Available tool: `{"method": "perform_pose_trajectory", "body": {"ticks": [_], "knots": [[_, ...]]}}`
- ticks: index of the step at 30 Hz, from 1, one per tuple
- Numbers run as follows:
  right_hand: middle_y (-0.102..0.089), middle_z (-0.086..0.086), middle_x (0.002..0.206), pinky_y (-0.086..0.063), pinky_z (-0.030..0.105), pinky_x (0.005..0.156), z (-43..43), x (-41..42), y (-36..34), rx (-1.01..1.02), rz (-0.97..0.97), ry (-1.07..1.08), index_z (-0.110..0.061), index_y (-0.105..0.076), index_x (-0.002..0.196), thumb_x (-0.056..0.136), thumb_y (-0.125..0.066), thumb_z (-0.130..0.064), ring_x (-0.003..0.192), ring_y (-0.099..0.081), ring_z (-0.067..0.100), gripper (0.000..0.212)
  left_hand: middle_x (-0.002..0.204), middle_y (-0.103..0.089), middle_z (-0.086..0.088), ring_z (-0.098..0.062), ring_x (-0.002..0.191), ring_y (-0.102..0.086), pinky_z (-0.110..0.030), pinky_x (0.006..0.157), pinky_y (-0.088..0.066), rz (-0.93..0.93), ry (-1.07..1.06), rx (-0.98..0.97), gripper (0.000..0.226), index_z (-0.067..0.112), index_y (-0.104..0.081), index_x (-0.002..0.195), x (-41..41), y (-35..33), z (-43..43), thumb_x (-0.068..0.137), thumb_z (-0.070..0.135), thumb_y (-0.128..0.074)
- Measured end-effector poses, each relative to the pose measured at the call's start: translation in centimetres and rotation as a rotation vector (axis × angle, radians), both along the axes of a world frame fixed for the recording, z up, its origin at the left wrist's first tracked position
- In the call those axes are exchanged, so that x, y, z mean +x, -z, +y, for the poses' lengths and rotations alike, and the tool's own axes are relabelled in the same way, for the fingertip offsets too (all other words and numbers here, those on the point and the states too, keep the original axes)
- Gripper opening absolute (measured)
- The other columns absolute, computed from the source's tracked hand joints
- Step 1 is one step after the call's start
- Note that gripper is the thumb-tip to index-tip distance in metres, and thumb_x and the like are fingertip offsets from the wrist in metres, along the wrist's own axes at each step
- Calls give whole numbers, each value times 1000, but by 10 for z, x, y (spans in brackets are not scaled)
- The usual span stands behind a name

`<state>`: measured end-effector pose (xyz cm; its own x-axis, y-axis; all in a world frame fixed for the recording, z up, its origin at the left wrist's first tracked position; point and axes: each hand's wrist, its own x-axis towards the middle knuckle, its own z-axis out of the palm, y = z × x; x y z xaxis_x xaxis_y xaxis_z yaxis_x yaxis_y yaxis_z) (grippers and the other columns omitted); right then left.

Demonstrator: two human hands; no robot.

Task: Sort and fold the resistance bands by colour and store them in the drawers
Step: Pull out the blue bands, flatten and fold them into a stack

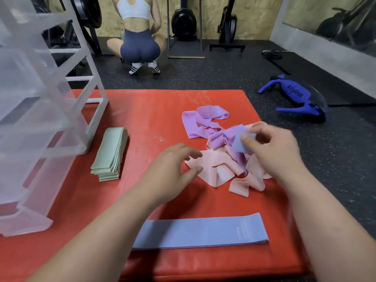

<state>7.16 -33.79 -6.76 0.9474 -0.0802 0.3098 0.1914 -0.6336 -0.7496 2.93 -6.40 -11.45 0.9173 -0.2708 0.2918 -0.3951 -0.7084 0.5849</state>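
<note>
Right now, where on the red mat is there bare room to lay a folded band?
Bare mat lies between the drawer unit and the purple bands, and again between the green stack and the flat blue band. Crowded: the pink-and-purple heap, where the right hand pinches a crumpled blue band.

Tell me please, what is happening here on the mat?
A person sorts bands on a red mat. The right hand pinches a blue band above the pink and purple pile; the left hand hovers open beside it. Green bands lie folded in a stack by the clear drawers, and a second blue band lies flat nearest.
</note>
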Motion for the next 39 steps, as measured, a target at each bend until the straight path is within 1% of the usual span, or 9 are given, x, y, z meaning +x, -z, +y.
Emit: {"method": "perform_pose_trajectory", "body": {"ticks": [3, 7, 14, 18, 22, 26, 29, 32, 39], "knots": [[-69, -10, 70, -44, 17, 62, 21, -9, 10, 17, 91, -119, -32, -80, 89, 88, -80, -29, 61, -58, 3, 3, 121, -66, 22, -1, 109, -61, -24, 92, -49, 61, 24, -100, 34, 34, -68, 128, -1, -2, -8, 95, 37, -73], [-77, -17, 88, -47, 16, 70, 46, -16, 13, 132, 117, -293, -30, -81, 99, 93, -75, -24, 75, -65, 3, 10, 126, -68, 21, 0, 113, -63, -26, 90, -55, 172, 43, -220, 42, 36, -66, 134, 1, -4, -19, 94, 42, -76], [-70, -25, 120, -51, 29, 99, 59, -13, 20, 99, 259, -522, -44, -72, 123, 104, -61, -27, 111, -66, 1, 28, 91, -78, 9, 0, 81, -70, -17, 75, -53, 271, -121, -495, 17, 18, -76, 108, 7, -4, -17, 93, 25, -81], [-69, -19, 114, -49, 23, 87, 55, -10, 25, 8, 223, -493, -46, -73, 120, 104, -59, -27, 98, -67, 3, 28, 86, -80, -4, -5, 76, -72, -28, 71, -52, 346, -191, -521, 10, 15, -77, 102, 13, 1, -9, 102, 14, -66], [-67, -11, 102, -45, 18, 74, 47, -5, 32, -73, 155, -378, -42, -72, 123, 96, -69, -24, 78, -63, 6, 32, 86, -80, 0, -4, 75, -73, -28, 70, -51, 381, -191, -543, 16, 19, -75, 99, 12, -3, -5, 104, 11, -63], [-62, -7, 114, -52, 30, 94, 39, -2, 36, -166, 100, -335, -41, -65, 134, 91, -74, -30, 99, -62, 2, 45, 81, -76, 2, -10, 76, -67, -41, 72, -54, 346, -182, -502, 15, 22, -75, 94, 13, -1, -1, 102, 16, -64], [-55, -11, 121, -47, 31, 101, 40, -6, 32, -181, 74, -426, -46, -61, 137, 92, -75, -37, 116, -55, 8, 48, 79, -69, 14, -8, 74, -61, -36, 75, -51, 220, -96, -326, 22, 32, -70, 88, 10, 0, 1, 101, 15, -65], [-59, -19, 122, -39, 33, 106, 49, -9, 29, -263, -43, -500, -41, -68, 125, 93, -75, -38, 123, -50, 12, 33, 86, -67, 14, -9, 81, -64, -36, 79, -54, 137, -48, -200, 18, 35, -71, 96, 5, -5, -2, 100, 19, -66], [-63, -17, 83, -47, 43, 81, 40, 3, 35, -413, -133, -410, -31, -71, 96, 89, -74, -32, 93, -50, 14, 7, 78, -68, 7, -10, 72, -60, -34, 71, -50, -13, -145, -265, 11, 24, -72, 91, 3, -10, 0, 101, 23, -68]]}}
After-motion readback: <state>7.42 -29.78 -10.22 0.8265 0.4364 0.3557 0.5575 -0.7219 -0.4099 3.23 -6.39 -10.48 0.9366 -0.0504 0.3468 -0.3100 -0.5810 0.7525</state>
